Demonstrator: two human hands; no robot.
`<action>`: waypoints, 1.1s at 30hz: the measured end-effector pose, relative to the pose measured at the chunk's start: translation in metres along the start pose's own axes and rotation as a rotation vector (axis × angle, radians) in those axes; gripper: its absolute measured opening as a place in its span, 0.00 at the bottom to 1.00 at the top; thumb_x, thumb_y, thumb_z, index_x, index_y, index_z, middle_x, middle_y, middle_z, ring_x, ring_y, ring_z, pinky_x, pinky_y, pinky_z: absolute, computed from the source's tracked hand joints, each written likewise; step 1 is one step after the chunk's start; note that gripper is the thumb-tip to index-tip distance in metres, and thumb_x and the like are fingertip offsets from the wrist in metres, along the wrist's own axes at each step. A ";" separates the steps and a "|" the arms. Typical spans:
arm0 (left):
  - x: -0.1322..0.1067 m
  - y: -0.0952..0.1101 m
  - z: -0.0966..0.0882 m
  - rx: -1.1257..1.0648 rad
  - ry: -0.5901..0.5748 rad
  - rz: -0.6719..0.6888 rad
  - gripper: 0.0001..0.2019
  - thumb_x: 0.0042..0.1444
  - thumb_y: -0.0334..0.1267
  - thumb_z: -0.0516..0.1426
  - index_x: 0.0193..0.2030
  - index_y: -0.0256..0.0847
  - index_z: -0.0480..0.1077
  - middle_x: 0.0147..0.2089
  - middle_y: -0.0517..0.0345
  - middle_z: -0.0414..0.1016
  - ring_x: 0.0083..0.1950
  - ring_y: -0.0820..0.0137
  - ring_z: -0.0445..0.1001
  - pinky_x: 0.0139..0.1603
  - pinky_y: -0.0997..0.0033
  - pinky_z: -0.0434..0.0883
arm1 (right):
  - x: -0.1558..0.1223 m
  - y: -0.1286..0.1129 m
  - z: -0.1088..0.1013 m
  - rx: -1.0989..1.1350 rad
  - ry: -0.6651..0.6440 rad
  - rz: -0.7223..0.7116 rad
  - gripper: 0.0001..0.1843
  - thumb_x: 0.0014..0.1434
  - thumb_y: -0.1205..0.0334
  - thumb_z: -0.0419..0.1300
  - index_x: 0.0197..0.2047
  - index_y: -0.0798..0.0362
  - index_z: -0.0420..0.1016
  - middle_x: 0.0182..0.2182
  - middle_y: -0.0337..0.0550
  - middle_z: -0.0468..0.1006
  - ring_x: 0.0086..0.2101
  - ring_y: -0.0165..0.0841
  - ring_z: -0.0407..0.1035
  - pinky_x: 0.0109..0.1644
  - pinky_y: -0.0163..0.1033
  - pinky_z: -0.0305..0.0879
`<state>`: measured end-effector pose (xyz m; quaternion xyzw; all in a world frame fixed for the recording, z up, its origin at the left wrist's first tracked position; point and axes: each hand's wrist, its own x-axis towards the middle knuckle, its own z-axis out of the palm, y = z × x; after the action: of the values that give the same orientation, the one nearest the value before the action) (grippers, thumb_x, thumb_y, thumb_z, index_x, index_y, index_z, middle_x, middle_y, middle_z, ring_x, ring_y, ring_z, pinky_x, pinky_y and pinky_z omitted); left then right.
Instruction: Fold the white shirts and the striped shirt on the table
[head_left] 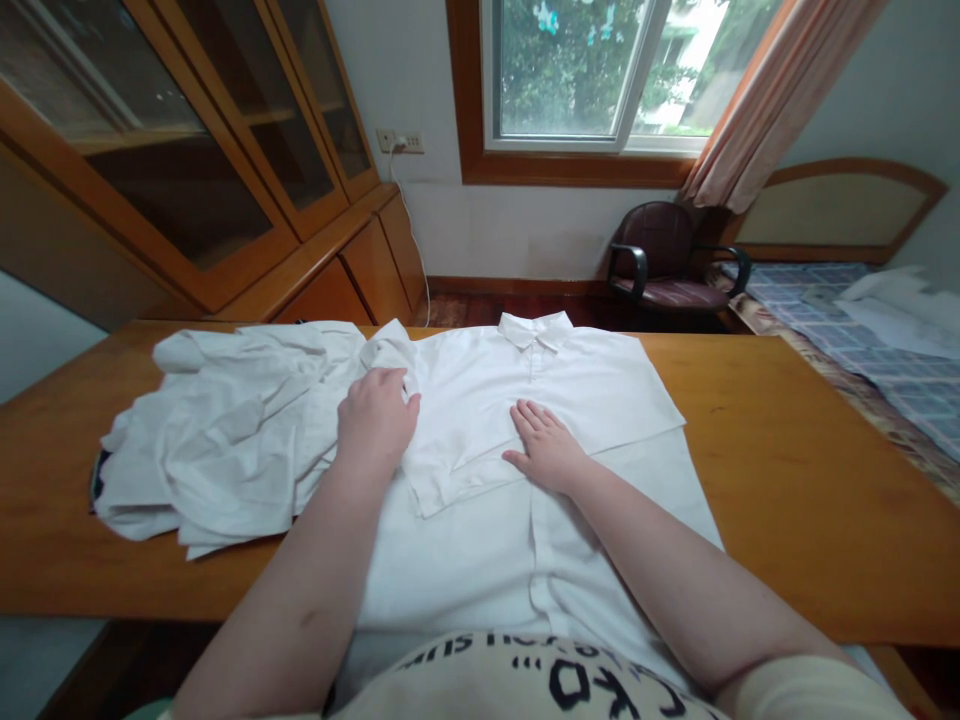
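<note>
A white collared shirt (457, 560) lies front up on the table, its collar at the far edge and its lower end hanging toward me. Both of its short sleeves are spread across the body. At the shirt's left shoulder side, my left hand (377, 418) is closed on bunched fabric; the fingertips are partly hidden. My right hand (546, 447) rests flat on the chest, fingers stretched out, just right of the button placket. Beside my left hand lies a crumpled heap of white clothes (232, 430).
The brown wooden table (795, 500) extends to both sides. A glass-doored cabinet (225, 130) stands at the left. Beyond the table are a window (566, 75), an armchair (664, 260) and a bed (832, 330) at the right. A white cord (409, 215) hangs from the wall socket.
</note>
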<state>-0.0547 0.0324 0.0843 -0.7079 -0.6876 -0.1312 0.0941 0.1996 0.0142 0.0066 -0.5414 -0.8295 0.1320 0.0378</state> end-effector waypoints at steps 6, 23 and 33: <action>0.009 0.001 0.039 0.091 -0.312 -0.209 0.19 0.57 0.41 0.53 0.52 0.34 0.66 0.47 0.38 0.71 0.47 0.52 0.72 0.41 0.57 0.69 | 0.002 0.000 0.001 0.029 0.022 -0.008 0.44 0.60 0.41 0.51 0.69 0.63 0.48 0.68 0.54 0.46 0.67 0.44 0.39 0.68 0.48 0.37; -0.014 0.034 0.041 -0.501 -0.361 0.514 0.18 0.61 0.44 0.51 0.55 0.45 0.70 0.53 0.56 0.75 0.53 0.64 0.71 0.54 0.66 0.67 | 0.012 0.014 -0.002 0.188 0.280 -0.068 0.23 0.63 0.54 0.54 0.57 0.57 0.68 0.52 0.52 0.73 0.52 0.40 0.65 0.58 0.43 0.57; 0.000 0.016 0.043 -0.345 -0.278 -0.115 0.15 0.57 0.45 0.52 0.43 0.40 0.73 0.38 0.50 0.77 0.40 0.61 0.74 0.38 0.66 0.66 | 0.010 0.011 -0.005 0.184 0.278 -0.063 0.22 0.61 0.56 0.56 0.56 0.57 0.68 0.51 0.52 0.74 0.51 0.41 0.66 0.57 0.45 0.58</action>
<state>-0.0360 0.0457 0.0444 -0.6844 -0.7006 -0.1532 -0.1315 0.2060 0.0279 0.0080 -0.5225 -0.8172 0.1298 0.2059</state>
